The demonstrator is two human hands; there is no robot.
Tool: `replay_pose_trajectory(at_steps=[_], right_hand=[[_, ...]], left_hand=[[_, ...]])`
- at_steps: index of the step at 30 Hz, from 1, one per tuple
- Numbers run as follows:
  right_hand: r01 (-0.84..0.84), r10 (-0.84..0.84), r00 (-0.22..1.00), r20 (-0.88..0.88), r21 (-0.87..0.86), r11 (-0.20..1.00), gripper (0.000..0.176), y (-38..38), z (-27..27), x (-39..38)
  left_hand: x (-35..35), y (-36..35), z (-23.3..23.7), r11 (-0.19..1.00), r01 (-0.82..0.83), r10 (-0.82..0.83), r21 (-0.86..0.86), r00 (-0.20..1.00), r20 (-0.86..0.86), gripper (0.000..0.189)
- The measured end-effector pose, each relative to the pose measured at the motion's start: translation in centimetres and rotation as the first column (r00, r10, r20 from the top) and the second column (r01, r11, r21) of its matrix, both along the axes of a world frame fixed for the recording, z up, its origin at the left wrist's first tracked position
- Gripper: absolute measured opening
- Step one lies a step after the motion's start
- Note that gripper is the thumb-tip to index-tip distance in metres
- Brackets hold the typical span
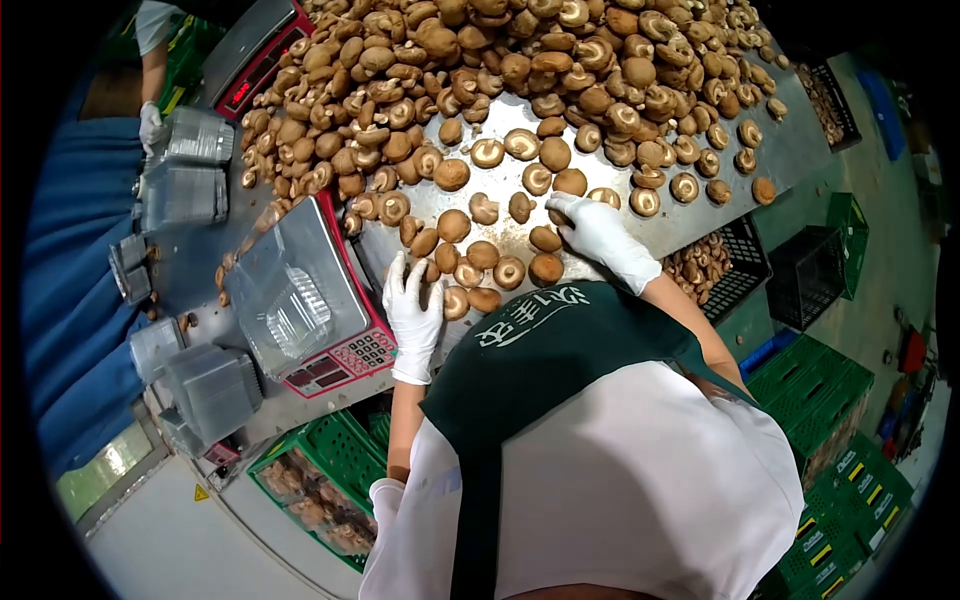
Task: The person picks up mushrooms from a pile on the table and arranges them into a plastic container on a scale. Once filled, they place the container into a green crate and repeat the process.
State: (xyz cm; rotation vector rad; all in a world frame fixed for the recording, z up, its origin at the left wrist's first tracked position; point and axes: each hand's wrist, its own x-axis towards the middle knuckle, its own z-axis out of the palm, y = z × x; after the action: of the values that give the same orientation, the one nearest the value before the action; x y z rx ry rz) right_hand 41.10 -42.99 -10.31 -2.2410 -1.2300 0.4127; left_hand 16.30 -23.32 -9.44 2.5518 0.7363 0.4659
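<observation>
Loose shiitake mushrooms [453, 226] lie on a metal table [505, 118] in front of me, some caps up and some stems up. My left hand [414, 318], in a white glove, rests at the table edge beside the scale. Its fingers are spread, with mushrooms at the fingertips. My right hand [607, 240], also gloved, reaches in from the right. Its fingers are curled over a mushroom [557, 216] that is partly hidden beneath them. Another brown mushroom [545, 238] sits just below that thumb.
A large mushroom heap [400, 85] covers the far side. Left of me, a scale [352, 350] carries a clear plastic tray [298, 312]. Stacked clear trays [210, 390] stand farther left, near another person's gloved hand [152, 128]. Crates [805, 385] stand on the floor at right.
</observation>
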Motion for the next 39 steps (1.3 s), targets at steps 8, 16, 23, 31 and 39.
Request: replay_pose_trajectory(at_steps=[8,16,23,31,39], right_hand=[[0.110,-0.115,0.992,0.052,0.083,0.990,0.030,-2.5,3.0,-0.3],[0.245,-0.151,0.962,0.230,-0.471,0.847,0.043,-12.8,8.9,3.2],[-0.088,0.054,0.957,-0.284,-0.108,0.990,0.038,-0.1,8.0,-1.9],[-0.391,0.387,0.920,-0.064,-0.085,0.916,0.026,7.8,2.6,-4.8],[-0.094,0.030,0.994,-0.104,-0.695,0.713,0.032,-7.7,11.1,3.8]], left_hand=[[-0.6,-1.8,-0.6,0.999,0.045,-0.043,0.023,0.995,-0.087,0.058],[1.6,-1.4,-0.4,0.995,0.094,-0.089,0.044,0.990,-0.105,0.070],[2.2,-0.7,-1.0,0.990,0.144,-0.144,0.000,0.989,-0.019,0.062],[-1.2,-1.3,-0.1,0.995,-0.095,0.095,-0.027,0.996,0.002,0.055],[-0.9,-2.6,-0.7,0.993,-0.065,0.044,-0.101,0.979,-0.200,0.092]])
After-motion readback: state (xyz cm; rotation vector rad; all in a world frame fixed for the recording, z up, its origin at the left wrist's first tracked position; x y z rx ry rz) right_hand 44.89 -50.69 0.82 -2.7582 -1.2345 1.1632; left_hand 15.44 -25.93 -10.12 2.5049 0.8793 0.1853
